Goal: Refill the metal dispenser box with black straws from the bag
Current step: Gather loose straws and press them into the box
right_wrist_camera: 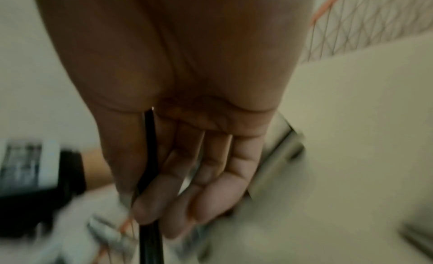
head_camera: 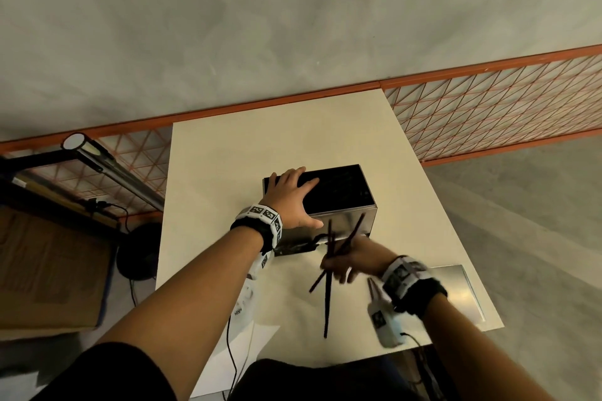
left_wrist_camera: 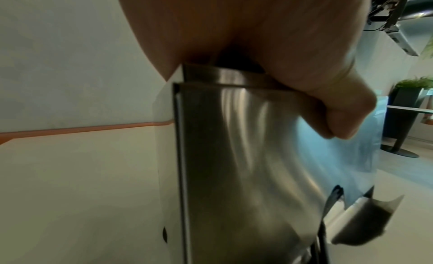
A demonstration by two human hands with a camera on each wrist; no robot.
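Pinching a few straws in the right hand, thumb and fingers closed round their middle, loosely crossed and not bundled. Holding them just in front of the box, upper ends overlapping its front wall in the head view, lower ends pointing back toward the body.

Bracing the box with the left hand: fingers spread flat over the left end of the open top, thumb down on the front face, gripping nothing. Standing mid-table, long axis running left to right, with a flat metal sheet, probably the lid, lying off to the right. Not showing the bag anywhere that can be made out.

Judging the hinge of the coming move: opening lying beyond and above the right hand, straws running roughly across the box's length and not along it. Likely needing lifting over the front rim and turning about a quarter before lowering in, keeping to the right of the left fingers.
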